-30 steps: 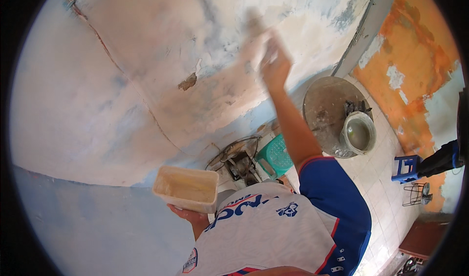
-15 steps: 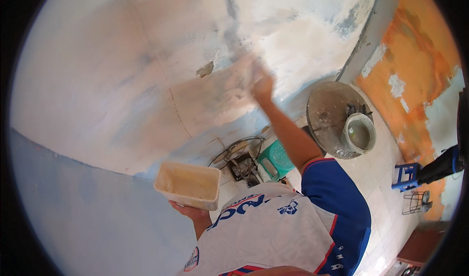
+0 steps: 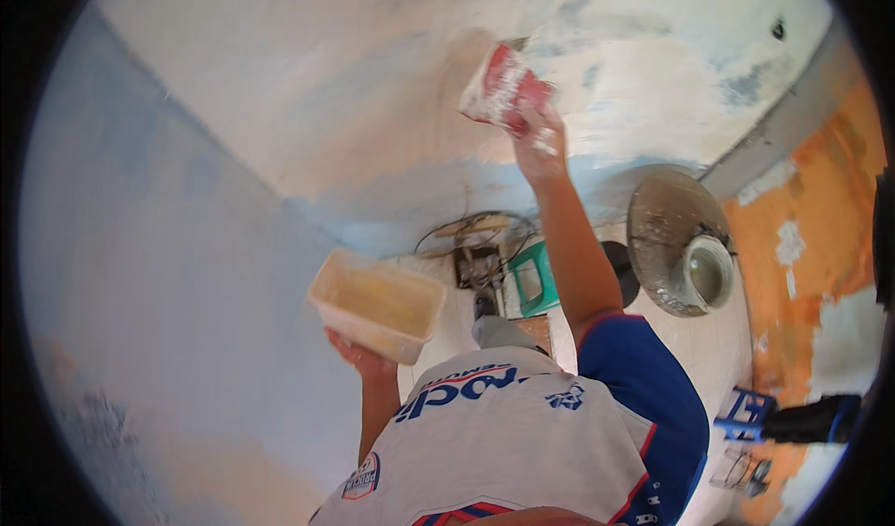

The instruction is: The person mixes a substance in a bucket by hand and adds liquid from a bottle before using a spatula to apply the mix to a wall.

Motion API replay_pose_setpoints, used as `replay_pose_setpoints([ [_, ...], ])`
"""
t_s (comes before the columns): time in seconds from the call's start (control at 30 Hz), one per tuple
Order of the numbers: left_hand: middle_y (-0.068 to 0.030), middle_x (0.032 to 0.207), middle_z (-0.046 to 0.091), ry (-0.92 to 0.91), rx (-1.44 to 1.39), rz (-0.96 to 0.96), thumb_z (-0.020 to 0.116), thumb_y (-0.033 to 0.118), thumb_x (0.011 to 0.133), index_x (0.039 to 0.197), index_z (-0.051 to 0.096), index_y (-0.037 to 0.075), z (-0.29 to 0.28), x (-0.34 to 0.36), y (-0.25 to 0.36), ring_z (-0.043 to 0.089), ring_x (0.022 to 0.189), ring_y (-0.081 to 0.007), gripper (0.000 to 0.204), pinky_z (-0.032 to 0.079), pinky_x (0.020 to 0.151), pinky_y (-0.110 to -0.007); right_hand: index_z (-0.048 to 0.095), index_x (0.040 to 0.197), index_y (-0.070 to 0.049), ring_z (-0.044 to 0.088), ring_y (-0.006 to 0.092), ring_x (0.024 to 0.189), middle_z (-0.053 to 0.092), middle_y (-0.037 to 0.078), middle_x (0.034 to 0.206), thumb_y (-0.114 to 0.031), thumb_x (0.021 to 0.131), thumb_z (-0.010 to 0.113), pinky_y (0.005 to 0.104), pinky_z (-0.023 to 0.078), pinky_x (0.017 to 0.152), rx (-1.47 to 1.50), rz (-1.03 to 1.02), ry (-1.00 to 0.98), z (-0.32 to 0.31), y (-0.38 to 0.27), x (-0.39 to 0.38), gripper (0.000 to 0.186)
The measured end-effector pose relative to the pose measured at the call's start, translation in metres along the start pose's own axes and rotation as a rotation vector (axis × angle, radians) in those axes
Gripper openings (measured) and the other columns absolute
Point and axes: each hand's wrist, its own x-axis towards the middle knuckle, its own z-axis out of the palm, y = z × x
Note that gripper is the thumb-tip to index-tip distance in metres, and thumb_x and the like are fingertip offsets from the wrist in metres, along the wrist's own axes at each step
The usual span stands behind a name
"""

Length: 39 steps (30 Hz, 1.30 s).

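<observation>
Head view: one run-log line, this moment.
left hand: holds tub | right hand: holds red tool, wall contact unclear | around: green stool, bucket

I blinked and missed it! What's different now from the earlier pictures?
The right hand moved left along the pale wall; its red flat tool, blurry before, now shows clearly. The view turned left, showing more bluish wall. The left hand still holds the tub; nothing was visibly dropped.
</observation>
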Motion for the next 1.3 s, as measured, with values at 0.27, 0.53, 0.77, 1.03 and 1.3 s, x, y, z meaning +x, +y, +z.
replay_pose_setpoints([
  [0.27, -0.0088, 0.151, 0.046, 0.038, 0.116, -0.044, 0.045, 0.072, 0.094, 0.153, 0.038, 0.013, 0.019, -0.020, 0.007, 0.044, 0.139, -0.0295, 0.083, 0.039, 0.115, -0.050, 0.064, 0.121, 0.003, 0.070, 0.0184, 0.096, 0.072, 0.010, 0.110, -0.008, 0.099, 0.061, 0.0312, 0.055, 0.087, -0.502, 0.232, 0.086, 0.102, -0.035, -0.165, 0.025],
  [0.53, -0.0131, 0.147, 0.048, 0.068, 0.330, 0.129, 0.048, 0.066, 0.098, 0.149, 0.039, 0.008, 0.003, -0.001, -0.027, 0.048, 0.135, -0.0289, 0.077, 0.043, 0.112, -0.046, 0.068, 0.117, 0.001, 0.067, 0.0207, 0.079, 0.073, 0.017, 0.095, -0.010, 0.093, 0.061, 0.0288, 0.052, 0.080, -1.209, 0.415, -0.245, 0.144, -0.057, -0.260, 0.027],
  [0.77, -0.0120, 0.136, 0.052, 0.098, 0.312, 0.183, 0.057, 0.051, 0.099, 0.139, 0.045, 0.010, 0.028, -0.008, -0.057, 0.050, 0.131, -0.0293, 0.058, 0.047, 0.108, -0.047, 0.066, 0.119, 0.004, 0.064, 0.0140, 0.085, 0.072, 0.010, 0.096, -0.007, 0.096, 0.062, 0.0290, 0.051, 0.081, -0.996, 0.462, -0.085, 0.127, -0.141, -0.288, 0.026],
  [1.03, -0.0095, 0.153, 0.046, -0.199, 0.101, -0.197, 0.036, 0.073, 0.098, 0.154, 0.037, 0.012, 0.055, -0.063, -0.125, 0.046, 0.139, -0.0296, 0.083, 0.040, 0.115, -0.047, 0.063, 0.123, 0.004, 0.063, 0.0088, 0.089, 0.071, 0.008, 0.099, -0.011, 0.094, 0.067, 0.0270, 0.051, 0.082, -1.029, 0.348, 0.225, 0.049, -0.176, -0.291, 0.033],
  [1.3, -0.0088, 0.151, 0.047, -0.124, 0.060, -0.418, 0.030, 0.069, 0.101, 0.153, 0.037, 0.016, 0.088, -0.173, -0.275, 0.048, 0.136, -0.0292, 0.075, 0.042, 0.113, -0.046, 0.066, 0.128, -0.003, 0.061, 0.0158, 0.082, 0.070, 0.008, 0.094, -0.023, 0.091, 0.073, 0.0305, 0.049, 0.076, -1.430, 0.235, 0.208, -0.035, -0.308, -0.339, 0.043],
])
